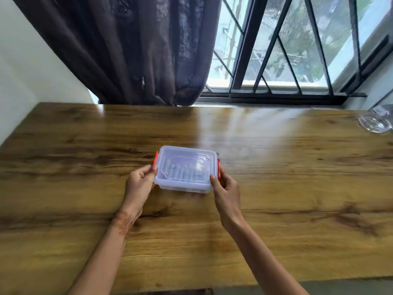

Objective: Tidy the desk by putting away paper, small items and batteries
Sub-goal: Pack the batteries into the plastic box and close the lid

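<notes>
In the head view, two bare forearms come in from the near edge and reach over the wooden desk [276, 220] toward its middle. The left hand [139, 184] and the right hand [227, 194] meet a clear plastic box [185, 169] from either side.

Around them the desktop is mostly bare wood with a bright sheen from the window [287, 50] running across its far half. At the far right edge stands a clear glass jar [375, 122], partly cut off by the frame and well apart from the hands. Behind the desk a dark brown curtain [127, 45] hangs on the left, and the barred window fills the right. Nothing lies between the hands and the box.

The box sits near the centre of the desk with its lid on. A red clip [155, 159] shows on its left side and another red clip [218, 168] on its right. Through the lid a row of pale cylindrical shapes is dimly visible, too blurred to name.

The left hand's fingers are curled against the box's near left corner, fingertips at the left clip. The right hand's thumb presses the near right corner, its fingers bent beside the right clip. Both hands hold the box between them.
</notes>
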### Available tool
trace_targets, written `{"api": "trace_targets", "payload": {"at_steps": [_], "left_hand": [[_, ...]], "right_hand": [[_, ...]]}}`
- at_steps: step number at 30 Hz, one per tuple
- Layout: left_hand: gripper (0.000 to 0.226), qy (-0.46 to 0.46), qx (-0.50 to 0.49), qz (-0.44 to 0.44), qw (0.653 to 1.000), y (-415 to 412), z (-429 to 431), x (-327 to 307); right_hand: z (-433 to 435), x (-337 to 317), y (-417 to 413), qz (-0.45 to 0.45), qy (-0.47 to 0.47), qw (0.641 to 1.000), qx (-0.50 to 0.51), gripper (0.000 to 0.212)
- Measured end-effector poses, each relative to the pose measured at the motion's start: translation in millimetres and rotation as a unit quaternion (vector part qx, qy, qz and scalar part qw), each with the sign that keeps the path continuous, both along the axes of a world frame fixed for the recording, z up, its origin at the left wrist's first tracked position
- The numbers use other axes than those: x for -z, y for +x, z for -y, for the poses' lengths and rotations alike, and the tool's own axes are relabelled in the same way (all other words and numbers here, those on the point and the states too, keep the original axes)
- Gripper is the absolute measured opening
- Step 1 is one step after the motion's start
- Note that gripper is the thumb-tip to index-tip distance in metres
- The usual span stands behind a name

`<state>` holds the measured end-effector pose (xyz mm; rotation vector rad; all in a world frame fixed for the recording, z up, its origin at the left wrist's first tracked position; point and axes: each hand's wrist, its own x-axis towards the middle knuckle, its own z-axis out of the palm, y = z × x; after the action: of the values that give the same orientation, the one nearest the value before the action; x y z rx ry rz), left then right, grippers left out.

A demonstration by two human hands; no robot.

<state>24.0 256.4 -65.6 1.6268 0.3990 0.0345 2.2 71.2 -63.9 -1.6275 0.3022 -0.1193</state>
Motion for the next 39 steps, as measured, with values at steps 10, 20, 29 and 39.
{"api": "trace_targets", "payload": {"at_steps": [10, 20, 29, 39], "left_hand": [[0.016, -0.006, 0.111, 0.037, 0.993, 17, 52, -38], [0.028, -0.070, 0.281, 0.051, 0.956, 53, 183, -51], [0.026, -0.037, 0.401, 0.066, 0.913, 96, 389, -52], [0.026, -0.011, 0.467, 0.034, 0.884, 133, 621, -57]], "right_hand": [[55, -28, -14, 0.026, 0.039, 0.997, 0.057, 0.039], [169, -42, -27, 0.067, 0.029, 0.980, 0.187, 0.039], [332, -53, -35, 0.099, 0.046, 0.946, 0.305, 0.033], [510, -40, -21, 0.087, 0.026, 0.922, 0.377, 0.037]]}}
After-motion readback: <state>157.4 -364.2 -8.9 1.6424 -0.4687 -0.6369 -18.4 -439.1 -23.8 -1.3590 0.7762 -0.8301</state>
